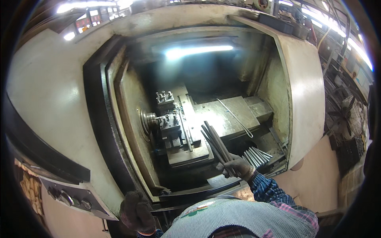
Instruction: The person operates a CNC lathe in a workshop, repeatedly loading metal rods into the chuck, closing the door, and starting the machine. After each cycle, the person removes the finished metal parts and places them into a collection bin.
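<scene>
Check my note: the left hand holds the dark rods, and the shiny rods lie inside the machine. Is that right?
Not quite: the head view shows the right hand holding the dark rods. The shiny rods do lie inside the machine.

Hazy white glare, blackened edges.

The held rods [216,143] look like dark, dull metal, whereas the lower rods [257,157] are bright, smooth metal with a glossy sheen, as is the thin hook [235,118] on the machine's shiny, worn metal cover [210,112]. The right glove [238,166] and left glove [137,212] are matt, fuzzy-looking cloth, the sleeve [270,191] soft patterned cloth, and the apron [234,218] matt, finely textured cloth. The housing [47,87] appears to be painted metal, smooth, faintly glossy and smudged, while the chuck [150,119] shows polished metal.
</scene>
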Tool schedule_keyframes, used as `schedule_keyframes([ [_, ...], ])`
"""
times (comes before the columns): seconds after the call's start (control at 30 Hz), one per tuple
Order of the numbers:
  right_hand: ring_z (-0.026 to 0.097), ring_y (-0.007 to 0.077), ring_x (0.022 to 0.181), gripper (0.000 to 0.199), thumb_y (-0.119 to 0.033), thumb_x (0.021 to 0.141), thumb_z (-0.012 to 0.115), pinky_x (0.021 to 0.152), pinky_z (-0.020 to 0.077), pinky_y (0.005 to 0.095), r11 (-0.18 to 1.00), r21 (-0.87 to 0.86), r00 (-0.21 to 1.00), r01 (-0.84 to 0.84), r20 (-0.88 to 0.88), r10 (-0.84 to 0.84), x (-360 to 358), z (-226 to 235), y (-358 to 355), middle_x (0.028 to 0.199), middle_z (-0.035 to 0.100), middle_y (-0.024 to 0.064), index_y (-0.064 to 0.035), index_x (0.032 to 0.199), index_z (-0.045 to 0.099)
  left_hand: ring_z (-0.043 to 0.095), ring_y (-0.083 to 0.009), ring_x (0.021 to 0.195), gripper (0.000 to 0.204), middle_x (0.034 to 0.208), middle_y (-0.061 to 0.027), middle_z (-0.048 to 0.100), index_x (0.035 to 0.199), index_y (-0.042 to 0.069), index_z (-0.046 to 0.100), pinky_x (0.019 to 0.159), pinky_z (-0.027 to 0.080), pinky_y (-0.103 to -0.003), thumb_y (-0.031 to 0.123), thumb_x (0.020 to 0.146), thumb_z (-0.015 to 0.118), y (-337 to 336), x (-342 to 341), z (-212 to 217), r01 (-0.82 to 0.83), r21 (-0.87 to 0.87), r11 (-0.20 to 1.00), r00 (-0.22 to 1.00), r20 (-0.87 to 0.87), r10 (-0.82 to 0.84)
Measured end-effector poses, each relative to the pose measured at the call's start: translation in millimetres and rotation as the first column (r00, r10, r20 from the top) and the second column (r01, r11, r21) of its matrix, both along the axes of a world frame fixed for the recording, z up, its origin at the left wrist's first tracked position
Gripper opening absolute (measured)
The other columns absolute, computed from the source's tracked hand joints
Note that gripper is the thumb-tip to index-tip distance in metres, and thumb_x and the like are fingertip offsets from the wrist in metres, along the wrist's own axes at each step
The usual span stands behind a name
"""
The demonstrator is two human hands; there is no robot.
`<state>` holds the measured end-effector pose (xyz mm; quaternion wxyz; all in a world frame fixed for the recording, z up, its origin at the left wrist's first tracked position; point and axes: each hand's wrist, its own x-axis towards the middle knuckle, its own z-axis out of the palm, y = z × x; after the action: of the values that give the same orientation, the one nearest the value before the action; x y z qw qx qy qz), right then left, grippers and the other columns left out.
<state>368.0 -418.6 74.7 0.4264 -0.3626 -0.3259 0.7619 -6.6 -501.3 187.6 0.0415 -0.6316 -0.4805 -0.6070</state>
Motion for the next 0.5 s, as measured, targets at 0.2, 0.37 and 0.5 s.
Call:
schedule_keyframes([
  [0.2,0.073,0.0155,0.084,0.035,-0.023,0.095,0.07,0.064,0.0609,0.028,0.995,-0.08,0.988,-0.054,0.141,0.065,-31.0,-24.2,69.2,0.103,0.074,0.008,-0.0019,0.121,0.061,0.068,-0.0309,0.072,0.026,0.091,-0.0207,0.072,0.113,-0.009,0.067,0.064,0.057,-0.039,0.009,0.097,0.059,-14.0,-6.8,11.0,-0.104,0.066,0.992,0.985,-0.131,0.112],
  [0.37,0.073,0.0155,0.084,0.038,-0.032,0.099,0.062,0.066,0.058,0.0301,0.996,-0.01,0.863,-0.094,0.498,0.086,-64.2,-30.2,133.7,0.096,0.076,0.0107,0.0017,0.118,0.062,0.07,-0.0318,0.076,0.024,0.093,-0.0216,0.073,0.11,-0.011,0.068,0.068,0.059,-0.039,0.006,0.098,0.056,-20.0,-3.5,23.8,-0.125,0.051,0.991,0.974,-0.184,0.132],
  [0.5,0.069,0.0345,0.111,0.061,-0.044,0.096,0.062,0.093,0.0542,0.0424,0.931,0.239,0.336,-0.277,0.931,-0.139,-78.6,-32.5,187.2,0.121,0.068,0.0271,0.0083,0.128,0.058,0.07,-0.0305,0.075,0.025,0.09,-0.0204,0.073,0.109,-0.011,0.069,0.069,0.059,-0.039,0.008,0.099,0.056,-23.7,0.4,23.9,-0.152,0.03,0.988,0.971,-0.182,0.155],
])
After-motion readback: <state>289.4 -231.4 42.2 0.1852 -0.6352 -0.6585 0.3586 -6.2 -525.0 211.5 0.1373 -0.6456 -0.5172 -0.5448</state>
